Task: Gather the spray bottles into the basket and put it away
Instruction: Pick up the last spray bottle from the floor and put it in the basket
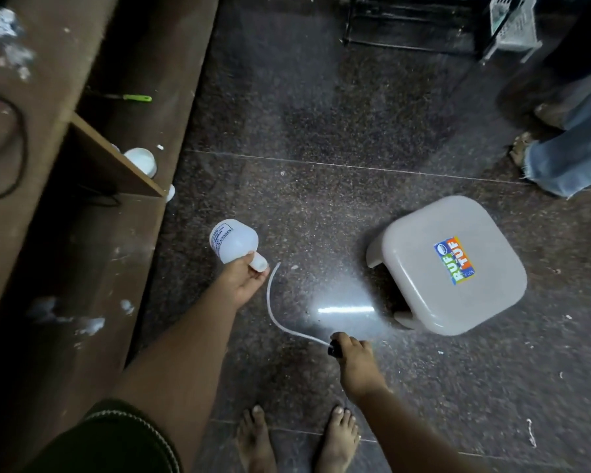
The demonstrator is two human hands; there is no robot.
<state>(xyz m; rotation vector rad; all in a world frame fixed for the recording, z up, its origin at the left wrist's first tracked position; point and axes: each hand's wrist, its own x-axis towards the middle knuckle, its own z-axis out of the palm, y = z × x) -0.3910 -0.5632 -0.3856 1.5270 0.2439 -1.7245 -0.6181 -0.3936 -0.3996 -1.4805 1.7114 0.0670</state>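
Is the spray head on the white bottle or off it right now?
Off. The left hand holds the bottle with its neck bare, while the right hand holds the spray head, its tube hanging free.

Dark speckled floor [321, 114]; grey stool [458, 268], bare feet [338, 435] on it.

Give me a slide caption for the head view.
Left hand holds an open white bottle by its neck; right hand holds the removed spray head with its tube, beside a grey stool.

Grey plastic stool [451, 264] on speckled floor [321, 114]
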